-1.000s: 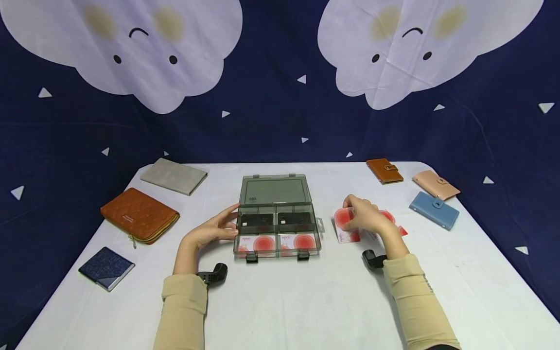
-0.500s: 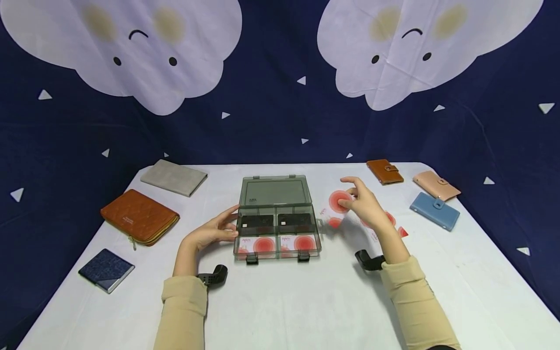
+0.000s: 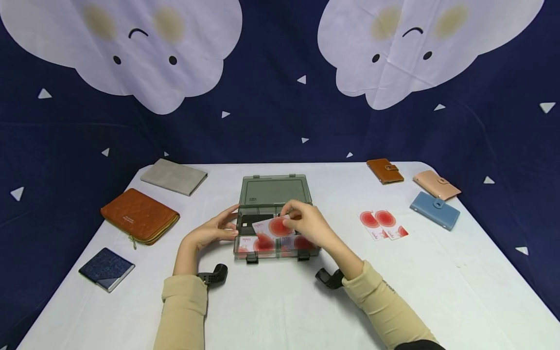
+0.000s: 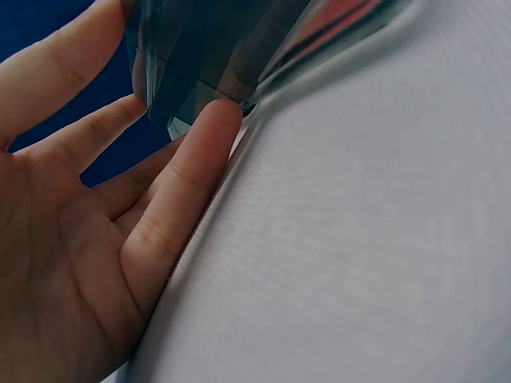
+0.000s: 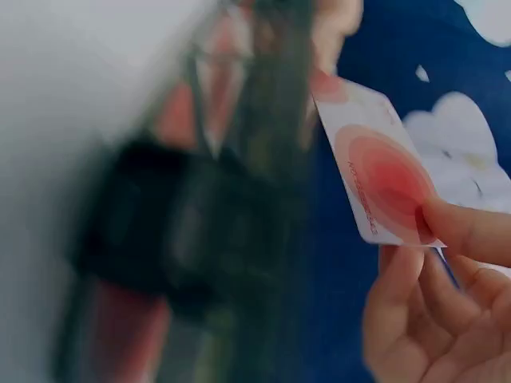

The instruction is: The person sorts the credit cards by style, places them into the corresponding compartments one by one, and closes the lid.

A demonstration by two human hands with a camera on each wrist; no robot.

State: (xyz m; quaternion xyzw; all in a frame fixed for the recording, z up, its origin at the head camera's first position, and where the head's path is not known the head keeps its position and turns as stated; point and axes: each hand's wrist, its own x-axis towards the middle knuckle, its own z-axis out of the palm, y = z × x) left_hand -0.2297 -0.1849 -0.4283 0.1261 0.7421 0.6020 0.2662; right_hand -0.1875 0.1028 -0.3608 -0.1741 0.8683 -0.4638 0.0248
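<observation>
A translucent grey-green divided plastic box (image 3: 275,190) stands on the table with its lid folded back. Black cards (image 3: 257,219) lie in its rear compartments and red-and-white cards (image 3: 246,243) in the front ones. My left hand (image 3: 210,231) touches the box's left side with extended fingers; the left wrist view shows fingertips on the box wall (image 4: 200,76). Over the box, my right hand (image 3: 306,221) pinches a red-and-white card (image 5: 383,175) at one end between thumb and fingers. That card is tilted and partly covers the compartments. Two similar cards (image 3: 385,223) overlap on the table at right.
At left lie a grey wallet (image 3: 174,176), a brown zip wallet (image 3: 140,216) and a dark blue card holder (image 3: 106,269). Brown (image 3: 385,171), pink (image 3: 436,184) and blue card holders (image 3: 434,210) lie at the right rear. A patterned cloth (image 3: 275,97) hangs behind the table.
My right hand has lifted a red-and-white card from the right of the table and carried it left over the box. The left hand has stayed at the box's side.
</observation>
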